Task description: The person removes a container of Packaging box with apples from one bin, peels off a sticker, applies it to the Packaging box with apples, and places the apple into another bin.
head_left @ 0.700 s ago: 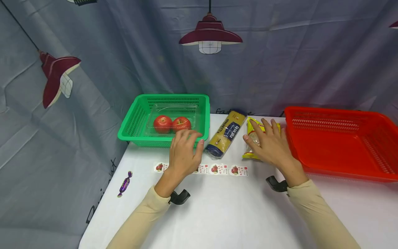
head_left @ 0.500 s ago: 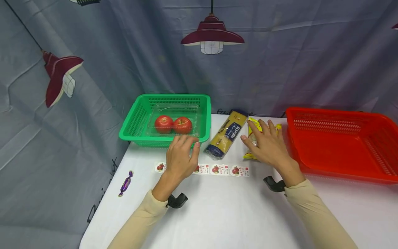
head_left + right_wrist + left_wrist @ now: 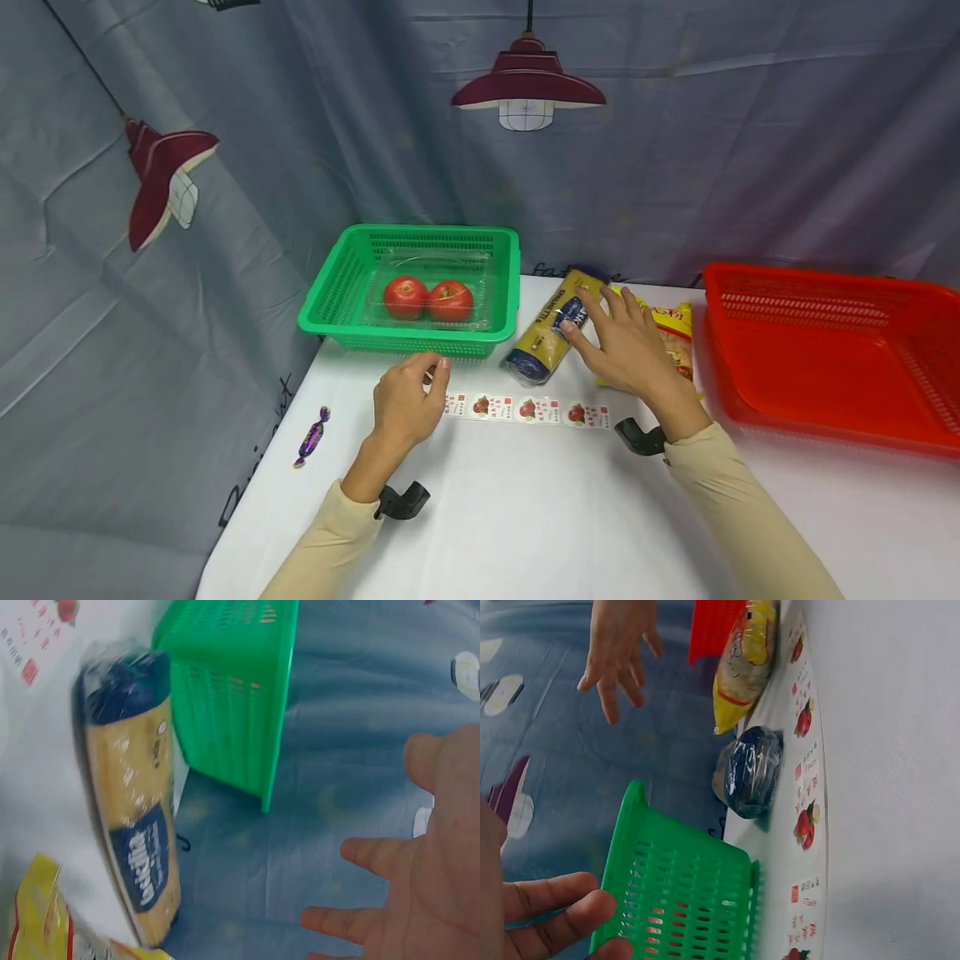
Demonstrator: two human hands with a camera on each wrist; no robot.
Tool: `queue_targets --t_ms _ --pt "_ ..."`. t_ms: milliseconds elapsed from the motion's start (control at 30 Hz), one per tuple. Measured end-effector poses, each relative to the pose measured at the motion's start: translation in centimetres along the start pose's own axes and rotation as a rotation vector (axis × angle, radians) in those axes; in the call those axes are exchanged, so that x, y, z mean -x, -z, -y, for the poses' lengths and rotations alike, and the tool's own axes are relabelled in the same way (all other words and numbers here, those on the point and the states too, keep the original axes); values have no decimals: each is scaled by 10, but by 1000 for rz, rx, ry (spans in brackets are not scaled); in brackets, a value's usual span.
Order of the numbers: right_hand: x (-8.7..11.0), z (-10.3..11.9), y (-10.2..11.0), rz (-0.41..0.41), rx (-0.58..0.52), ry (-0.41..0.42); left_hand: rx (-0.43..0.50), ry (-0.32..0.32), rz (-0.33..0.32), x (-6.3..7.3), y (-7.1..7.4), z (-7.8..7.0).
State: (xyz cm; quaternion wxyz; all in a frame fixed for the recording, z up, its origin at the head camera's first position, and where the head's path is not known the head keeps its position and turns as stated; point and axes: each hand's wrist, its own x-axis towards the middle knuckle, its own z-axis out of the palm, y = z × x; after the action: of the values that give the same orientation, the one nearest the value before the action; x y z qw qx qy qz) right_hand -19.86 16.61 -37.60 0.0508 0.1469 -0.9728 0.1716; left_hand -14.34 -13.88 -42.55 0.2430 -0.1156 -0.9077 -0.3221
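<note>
My left hand [image 3: 408, 402] hovers at the near side of the green basket [image 3: 408, 335], fingers loosely bent with nothing seen in them. In the left wrist view its fingertips overlap the basket's rim. Two red apples [image 3: 406, 297] lie in that basket under a clear plastic box [image 3: 450, 260]. Fingers spread, my right hand [image 3: 628, 350] is above the table, overlapping the spaghetti pack [image 3: 542, 337] and the yellow snack bag [image 3: 678, 333] in the head view. The right wrist view shows it raised apart from the pack, holding nothing.
A strip of fruit-printed stickers [image 3: 536, 410] lies across the table, its left end hidden behind my left hand. On the left is a purple-wrapped candy [image 3: 311, 437]. A red basket [image 3: 817, 358] stands at the right, with a grey curtain [image 3: 637, 183] behind.
My left hand has drawn back toward me and to the left, away from the green basket's rim. My right hand has shifted left from the yellow bag toward the spaghetti pack.
</note>
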Motion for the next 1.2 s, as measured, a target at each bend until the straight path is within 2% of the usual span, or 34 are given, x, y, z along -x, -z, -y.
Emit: queue_targets --t_ms 267,433,633,700,900,1200 --pt "-14 17 -7 -7 -22 44 251 235 5 -5 -5 24" --pt "-20 25 -10 -13 -24 77 423 385 9 -12 -6 33" --pt "-24 31 -12 21 -41 62 580 562 35 -20 -11 43" --pt "-25 34 -13 39 -47 62 609 593 24 -22 -12 47" --pt "-30 44 -14 63 -57 82 650 614 -8 -28 -15 56" --pt "-37 56 -19 77 -88 118 683 685 34 -30 -6 57"
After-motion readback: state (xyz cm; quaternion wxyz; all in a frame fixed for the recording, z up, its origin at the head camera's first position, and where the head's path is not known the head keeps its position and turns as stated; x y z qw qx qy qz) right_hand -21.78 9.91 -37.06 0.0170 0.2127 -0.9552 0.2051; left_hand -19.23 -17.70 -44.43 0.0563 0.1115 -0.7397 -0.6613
